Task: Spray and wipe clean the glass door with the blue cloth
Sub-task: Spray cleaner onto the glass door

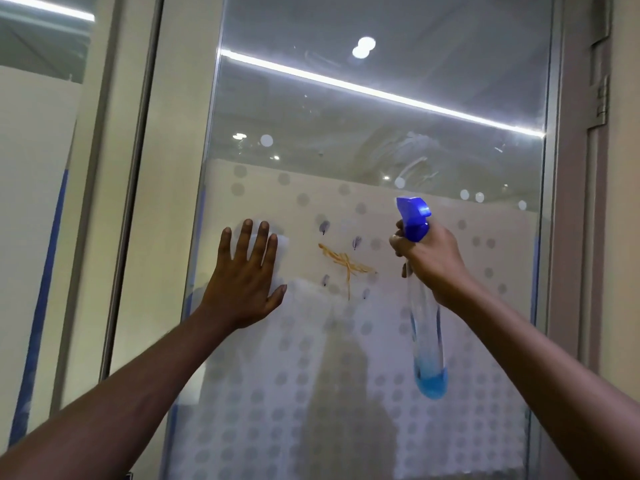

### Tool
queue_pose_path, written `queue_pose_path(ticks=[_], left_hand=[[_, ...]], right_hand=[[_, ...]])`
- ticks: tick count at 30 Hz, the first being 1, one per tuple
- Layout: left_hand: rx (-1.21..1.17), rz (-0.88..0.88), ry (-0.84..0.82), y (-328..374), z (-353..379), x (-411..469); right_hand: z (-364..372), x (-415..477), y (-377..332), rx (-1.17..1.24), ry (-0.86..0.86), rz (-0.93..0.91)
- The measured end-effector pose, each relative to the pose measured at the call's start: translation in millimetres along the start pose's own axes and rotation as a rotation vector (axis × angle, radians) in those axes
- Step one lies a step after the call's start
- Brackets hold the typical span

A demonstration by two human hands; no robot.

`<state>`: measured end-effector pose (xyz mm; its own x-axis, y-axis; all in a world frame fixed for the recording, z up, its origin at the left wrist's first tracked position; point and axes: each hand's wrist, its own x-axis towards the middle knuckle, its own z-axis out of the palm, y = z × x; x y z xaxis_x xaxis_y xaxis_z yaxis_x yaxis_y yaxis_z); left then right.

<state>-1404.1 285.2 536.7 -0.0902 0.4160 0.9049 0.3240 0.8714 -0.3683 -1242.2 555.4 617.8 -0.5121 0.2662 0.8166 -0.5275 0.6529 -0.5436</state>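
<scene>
The glass door (381, 109) fills the view, frosted with grey dots on its lower half. An orange scribble (346, 263) and a few small dark marks sit on the glass at mid height. My left hand (244, 275) presses flat on the glass left of the scribble, fingers spread over a pale cloth (280, 251) that shows white-blue at its edges. My right hand (429, 258) grips the neck of a clear spray bottle (427, 341) with a blue trigger head, held right of the scribble; a little blue liquid lies at its bottom.
A pale door frame (575, 202) with a hinge runs down the right side. A cream post (145, 168) and another glass panel (41, 133) stand to the left. Ceiling lights reflect in the upper glass, and wipe smears show near the upper right.
</scene>
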Motion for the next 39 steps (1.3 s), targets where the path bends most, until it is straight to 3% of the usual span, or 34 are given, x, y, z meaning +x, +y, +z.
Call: queue_pose_path(ticks=[5,24,28,39], left_hand=[[-0.002,-0.013,-0.027,2,-4,1],[-0.007,-0.015,-0.016,4,-8,1],[0.006,-0.009,-0.009,3,-6,0],[0.002,-0.011,0.014,1,3,0]], right_hand=[[-18,-13,30,0.020,0.072,0.117],[-5,-95,86,-0.111,0.058,0.209],[6,-122,83,-0.140,0.067,0.181],[63,-140,20,-0.093,-0.152,-0.073]])
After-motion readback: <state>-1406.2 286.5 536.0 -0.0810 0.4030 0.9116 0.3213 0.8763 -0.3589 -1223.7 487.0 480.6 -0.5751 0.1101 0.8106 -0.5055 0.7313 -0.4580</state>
